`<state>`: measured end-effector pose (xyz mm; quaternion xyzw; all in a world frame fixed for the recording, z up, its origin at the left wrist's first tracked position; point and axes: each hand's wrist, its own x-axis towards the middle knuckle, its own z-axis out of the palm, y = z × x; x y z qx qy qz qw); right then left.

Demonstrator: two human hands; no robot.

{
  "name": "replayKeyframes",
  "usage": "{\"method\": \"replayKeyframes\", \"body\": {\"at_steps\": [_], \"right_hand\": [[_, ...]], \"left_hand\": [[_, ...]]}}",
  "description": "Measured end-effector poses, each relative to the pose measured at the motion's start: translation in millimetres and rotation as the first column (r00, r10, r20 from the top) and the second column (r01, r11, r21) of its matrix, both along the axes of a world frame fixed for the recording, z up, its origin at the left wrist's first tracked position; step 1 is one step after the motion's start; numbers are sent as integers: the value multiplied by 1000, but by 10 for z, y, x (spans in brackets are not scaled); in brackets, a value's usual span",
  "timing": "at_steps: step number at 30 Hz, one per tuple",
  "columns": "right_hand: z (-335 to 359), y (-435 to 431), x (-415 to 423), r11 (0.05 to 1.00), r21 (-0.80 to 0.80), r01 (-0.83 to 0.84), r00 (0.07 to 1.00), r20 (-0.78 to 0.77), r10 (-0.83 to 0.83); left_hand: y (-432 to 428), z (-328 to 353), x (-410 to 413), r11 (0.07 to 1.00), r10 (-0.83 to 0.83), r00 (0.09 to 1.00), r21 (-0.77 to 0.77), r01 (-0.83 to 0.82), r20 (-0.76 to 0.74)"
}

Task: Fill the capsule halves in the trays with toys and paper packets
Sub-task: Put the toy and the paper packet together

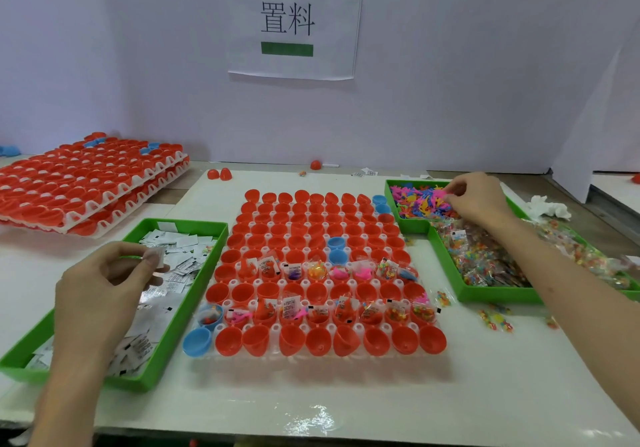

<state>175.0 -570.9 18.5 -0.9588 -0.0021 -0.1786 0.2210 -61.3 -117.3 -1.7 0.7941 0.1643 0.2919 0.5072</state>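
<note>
Left grip [100,284] pinches one paper packet [157,256]; right grip [478,197] pinches one pink toy [442,193].

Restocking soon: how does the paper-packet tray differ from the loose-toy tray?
The paper-packet tray holds white packets; the loose-toy tray holds bright multicoloured figures. The paper-packet tray lies left of the capsule tray, nearer; the loose-toy tray sits right, farther back. Both are green.

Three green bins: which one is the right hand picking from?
The far right bin of loose neon toys; right hand pinches one there. Others hold bagged toys and paper packets.
</note>
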Motion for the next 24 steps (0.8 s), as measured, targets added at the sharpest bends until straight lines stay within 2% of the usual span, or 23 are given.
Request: {"method": "replayKeyframes", "body": {"at_steps": [4, 6, 8, 9, 12, 14, 16, 18, 24], "right_hand": [[194, 99, -207, 991, 121, -53, 998, -14, 55], [345, 278, -443, 931, 327, -163, 985, 0, 173], [508, 543, -800, 757, 563, -333, 937, 108, 332], [561, 669, -998, 664, 620, -417, 902, 193, 386], [620, 938, -1587, 458, 674, -580, 800, 365, 477], [614, 1010, -1882, 389, 690, -610, 771, 403, 494], [589, 1029, -2049, 394, 672, -627, 758, 407, 510], [546, 1025, -2089, 461, 629, -625, 767, 385, 513], [436, 967, -2076, 543, 665, -512, 856, 344, 386]], "left_hand": [[-188, 177, -111, 993, -11, 989, -118, 28, 145], [-467, 289, -137, 976, -27, 969, -203, 79, 247], [-839, 393, -75, 955, -74, 935, -246, 167, 347], [-1034, 439, -20, 940, -106, 918, -263, 217, 382], [-1563, 507, 132, 883, -194, 901, -331, 333, 389], [-1809, 510, 159, 837, -253, 891, -377, 397, 377], [-1956, 480, 131, 815, -335, 868, -350, 462, 366], [-2017, 468, 83, 789, -419, 836, -315, 528, 354], [-2042, 469, 20, 737, -556, 774, -251, 627, 303]]}}
